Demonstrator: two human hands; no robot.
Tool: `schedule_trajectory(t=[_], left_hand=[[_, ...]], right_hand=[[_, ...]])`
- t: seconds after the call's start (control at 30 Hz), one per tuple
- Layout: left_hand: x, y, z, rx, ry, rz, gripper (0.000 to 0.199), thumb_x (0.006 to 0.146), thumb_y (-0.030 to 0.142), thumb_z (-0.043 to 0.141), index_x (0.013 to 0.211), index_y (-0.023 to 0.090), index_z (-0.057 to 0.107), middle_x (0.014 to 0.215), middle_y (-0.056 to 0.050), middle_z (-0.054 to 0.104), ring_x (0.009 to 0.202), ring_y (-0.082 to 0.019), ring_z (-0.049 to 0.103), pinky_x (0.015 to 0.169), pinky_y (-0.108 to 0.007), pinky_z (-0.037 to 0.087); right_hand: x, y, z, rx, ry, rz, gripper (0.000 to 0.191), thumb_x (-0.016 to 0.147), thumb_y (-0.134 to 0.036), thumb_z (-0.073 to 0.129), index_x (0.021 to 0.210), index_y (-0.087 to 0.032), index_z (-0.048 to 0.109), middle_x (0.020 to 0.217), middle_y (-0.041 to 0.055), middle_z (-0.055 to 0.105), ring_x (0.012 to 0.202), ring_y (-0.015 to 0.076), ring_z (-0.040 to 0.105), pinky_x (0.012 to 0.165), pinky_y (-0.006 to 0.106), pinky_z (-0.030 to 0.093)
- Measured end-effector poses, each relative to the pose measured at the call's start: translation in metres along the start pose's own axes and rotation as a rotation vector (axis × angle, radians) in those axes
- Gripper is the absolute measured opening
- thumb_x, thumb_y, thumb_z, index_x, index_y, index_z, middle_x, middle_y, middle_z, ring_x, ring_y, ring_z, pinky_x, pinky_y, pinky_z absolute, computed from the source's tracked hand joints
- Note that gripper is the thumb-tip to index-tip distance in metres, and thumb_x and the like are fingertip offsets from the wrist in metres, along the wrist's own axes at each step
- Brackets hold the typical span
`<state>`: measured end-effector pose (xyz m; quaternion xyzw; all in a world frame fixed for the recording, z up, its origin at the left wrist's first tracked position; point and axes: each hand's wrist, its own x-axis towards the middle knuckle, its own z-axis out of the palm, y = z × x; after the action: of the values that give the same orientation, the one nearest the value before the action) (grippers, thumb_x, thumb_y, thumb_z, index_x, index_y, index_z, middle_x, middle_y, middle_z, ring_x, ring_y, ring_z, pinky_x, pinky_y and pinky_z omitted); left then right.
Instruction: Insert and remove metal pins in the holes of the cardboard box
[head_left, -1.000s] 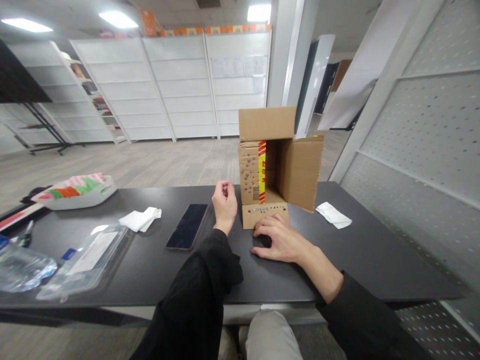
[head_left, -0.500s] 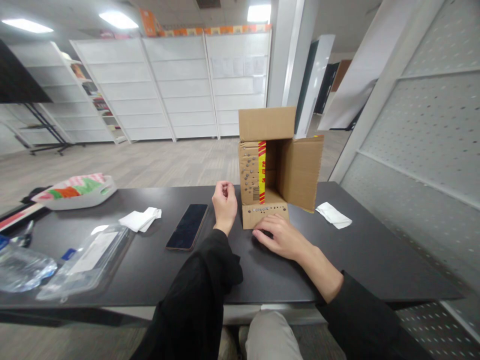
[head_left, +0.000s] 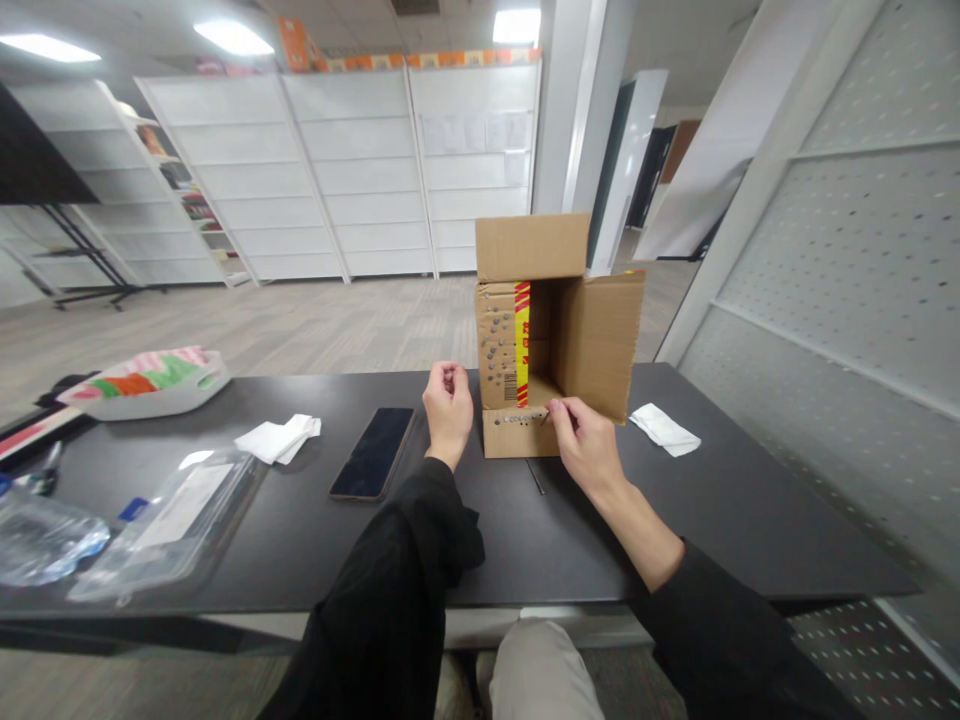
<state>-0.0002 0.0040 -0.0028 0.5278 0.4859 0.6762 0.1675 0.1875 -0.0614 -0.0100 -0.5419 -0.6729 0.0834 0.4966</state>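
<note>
An open cardboard box stands on the dark table, its opening facing me. Several small grey round pieces dot its left flap and the lower front flap. My right hand pinches a thin dark nail-like piece at the right part of the lower flap. Just below that flap a thin metal rod lies on the table. My left hand is closed, held left of the box; what its fingers hold, if anything, is hidden.
A phone lies left of my left hand. White tissues rest beyond it, with another tissue right of the box. Farther left are a clear plastic case, a bottle and a white basket.
My right hand has lifted from the table and moved right and up to the lower flap, now pinching the thin piece. The rod on the table has come into view. My left hand is still.
</note>
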Motion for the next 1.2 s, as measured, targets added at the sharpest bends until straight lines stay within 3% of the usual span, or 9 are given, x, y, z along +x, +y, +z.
schedule_trajectory(t=[0.57, 0.97, 1.2], left_hand=[[0.0001, -0.0009, 0.0003, -0.011, -0.005, -0.001, 0.01, 0.088, 0.028, 0.053, 0.082, 0.02, 0.055, 0.068, 0.002, 0.055, 0.063, -0.012, 0.052, 0.064, -0.024, 0.04], [0.0006, -0.0011, 0.0001, -0.021, -0.005, 0.002, 0.01, 0.089, 0.027, 0.052, 0.083, 0.02, 0.054, 0.067, 0.002, 0.055, 0.062, -0.012, 0.051, 0.063, -0.024, 0.04], [0.0004, 0.0002, 0.0001, -0.034, -0.001, 0.003, 0.01, 0.089, 0.027, 0.052, 0.082, 0.019, 0.055, 0.068, 0.002, 0.056, 0.064, -0.012, 0.052, 0.064, -0.024, 0.041]], right_hand=[[0.0029, 0.0026, 0.0004, 0.014, 0.06, 0.013, 0.038, 0.097, -0.045, 0.041, 0.086, -0.019, 0.067, 0.083, 0.0086, 0.073, 0.075, 0.0227, 0.066, 0.071, 0.033, 0.049], [0.0019, 0.0054, 0.0048, 0.05, -0.045, -0.016, 0.023, 0.09, -0.038, 0.051, 0.087, -0.02, 0.066, 0.083, 0.0073, 0.072, 0.074, 0.0222, 0.066, 0.073, 0.035, 0.051], [0.0013, 0.0043, 0.0051, 0.037, -0.034, 0.02, 0.02, 0.089, -0.035, 0.05, 0.086, -0.02, 0.062, 0.077, 0.0058, 0.07, 0.068, 0.0202, 0.065, 0.067, 0.031, 0.048]])
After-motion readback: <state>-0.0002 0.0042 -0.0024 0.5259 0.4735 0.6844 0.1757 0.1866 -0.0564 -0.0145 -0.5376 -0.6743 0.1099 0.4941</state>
